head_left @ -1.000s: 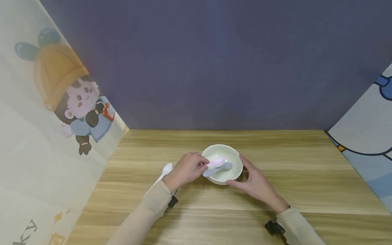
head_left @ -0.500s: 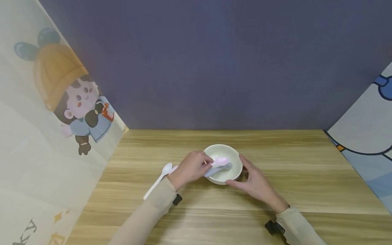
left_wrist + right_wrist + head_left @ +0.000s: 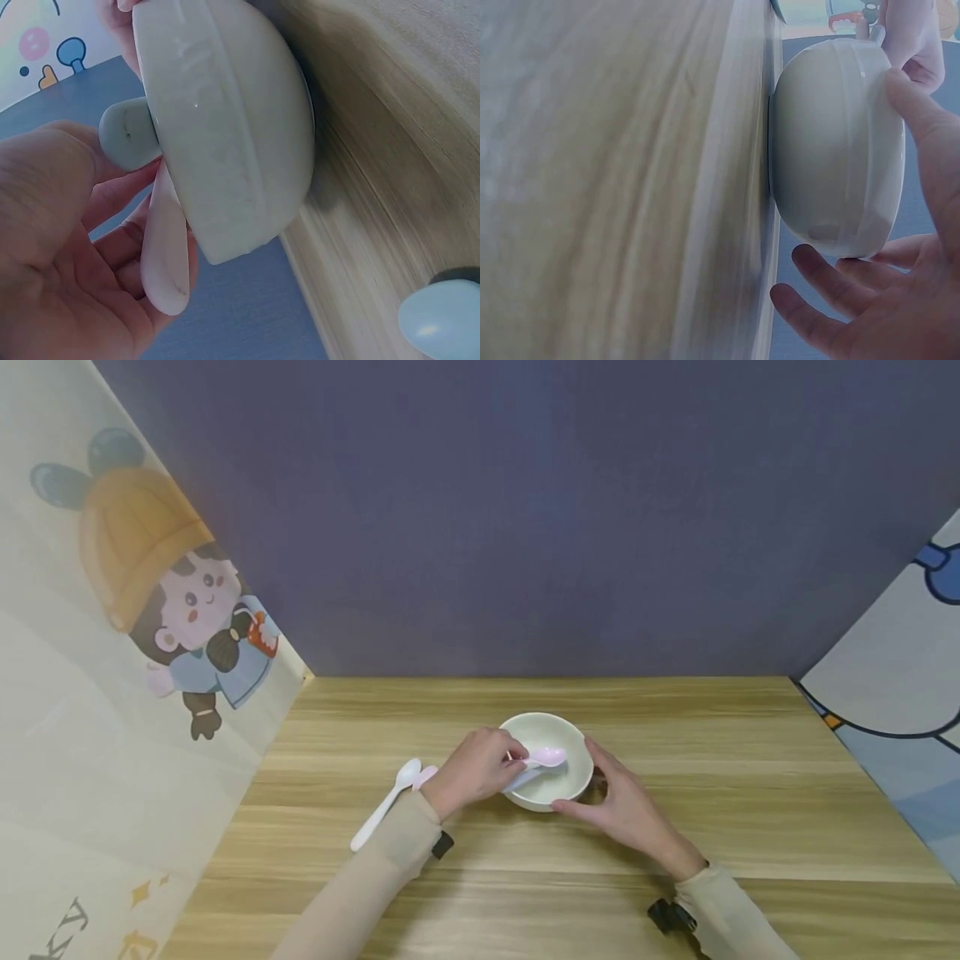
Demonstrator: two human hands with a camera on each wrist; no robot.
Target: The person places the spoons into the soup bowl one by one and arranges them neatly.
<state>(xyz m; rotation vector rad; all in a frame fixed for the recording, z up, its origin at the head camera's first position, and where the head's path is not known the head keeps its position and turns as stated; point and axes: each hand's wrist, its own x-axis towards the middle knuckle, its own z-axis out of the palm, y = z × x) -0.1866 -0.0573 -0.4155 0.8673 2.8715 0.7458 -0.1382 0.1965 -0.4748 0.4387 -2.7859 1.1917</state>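
My left hand (image 3: pixel 474 770) pinches a pink spoon (image 3: pixel 551 757), whose head lies over the inside of a white bowl (image 3: pixel 542 718). A pale blue-grey spoon (image 3: pixel 525 778) leans in the same bowl, partly covered by the pink one. In the left wrist view, the pink handle (image 3: pixel 166 259) and the blue-grey handle end (image 3: pixel 129 135) stick out past the rim. My right hand (image 3: pixel 633 810) holds the bowl from the right, thumb at the near side and fingers round the far right side. The bowl stands upright on the table.
A white spoon (image 3: pixel 386 806) lies on the wooden table (image 3: pixel 675 727) left of my left wrist. Beside it shows a pink spoon head (image 3: pixel 424 777), the rest hidden by my arm. A dark panel (image 3: pixel 525 527) rises behind the table, with printed walls at both sides.
My left hand has moved a little right, carrying the pink spoon over the blue-grey one. The white and pink spoons on the table show more. My right hand keeps its hold on the bowl.
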